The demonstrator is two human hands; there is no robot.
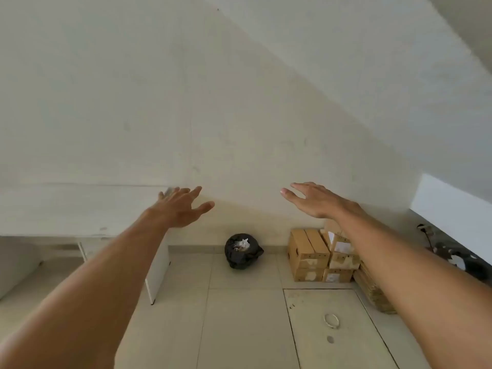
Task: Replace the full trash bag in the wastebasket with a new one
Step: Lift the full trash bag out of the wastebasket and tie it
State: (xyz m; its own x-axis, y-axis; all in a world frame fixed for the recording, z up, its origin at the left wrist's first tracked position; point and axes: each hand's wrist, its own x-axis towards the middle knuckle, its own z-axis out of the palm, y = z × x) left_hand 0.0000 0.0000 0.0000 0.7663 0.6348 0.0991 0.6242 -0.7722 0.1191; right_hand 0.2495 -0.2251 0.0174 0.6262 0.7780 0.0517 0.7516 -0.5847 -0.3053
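Note:
A small wastebasket lined with a black trash bag (242,253) stands on the tiled floor against the white wall, with crumpled white paper (242,245) showing at its top. Both my arms stretch forward, well above and short of it. My left hand (181,209) is raised with fingers spread and holds nothing. My right hand (315,199) is raised too, palm down, fingers straight, empty. No new bag is in view.
A white desk (80,211) with a side panel stands at the left. Stacked cardboard boxes (319,258) sit right of the basket. A floor hatch (319,328) with a metal ring lies front right. A white ledge and dark cables are at far right.

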